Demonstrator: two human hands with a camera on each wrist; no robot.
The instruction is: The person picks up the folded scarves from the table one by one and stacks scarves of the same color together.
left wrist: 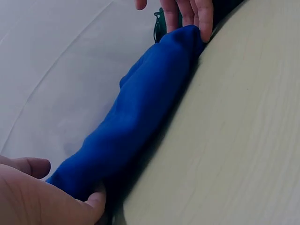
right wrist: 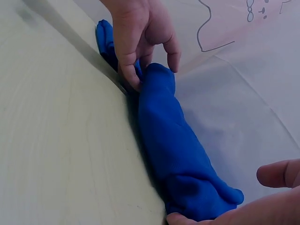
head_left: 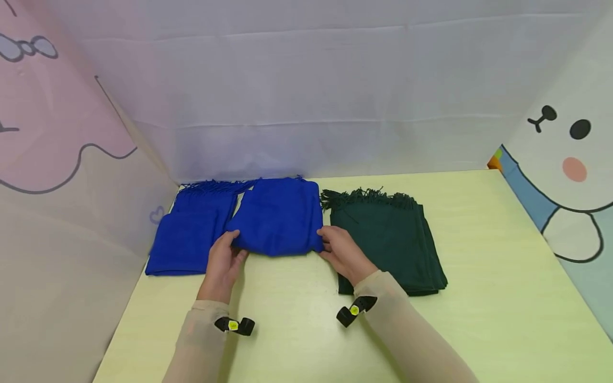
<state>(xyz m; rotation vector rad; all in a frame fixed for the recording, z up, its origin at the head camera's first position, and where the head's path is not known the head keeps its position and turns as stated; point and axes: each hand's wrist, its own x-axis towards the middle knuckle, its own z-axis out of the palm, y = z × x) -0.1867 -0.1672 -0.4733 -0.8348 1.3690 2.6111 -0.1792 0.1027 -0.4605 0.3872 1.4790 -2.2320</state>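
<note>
Blue folded scarf (head_left: 279,215) is lying crosswise between the hands, left hand (head_left: 223,264) and right hand (head_left: 344,252) each pinching one near corner in its grip.

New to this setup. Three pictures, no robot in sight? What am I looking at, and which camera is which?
There is no machine: a person works with two bare hands. The wide picture comes from a camera on the head, looking down at a pale yellow table with cloth screens round it. The other two come from small cameras strapped to the wrists, so each sees the work from low down, with the opposite hand at the far end.

Three folded scarves lie in a row: a blue one at the left, a blue one in the middle and a dark green one at the right. The left hand grips the middle scarf's near left corner; the right hand grips its near right corner.
</note>
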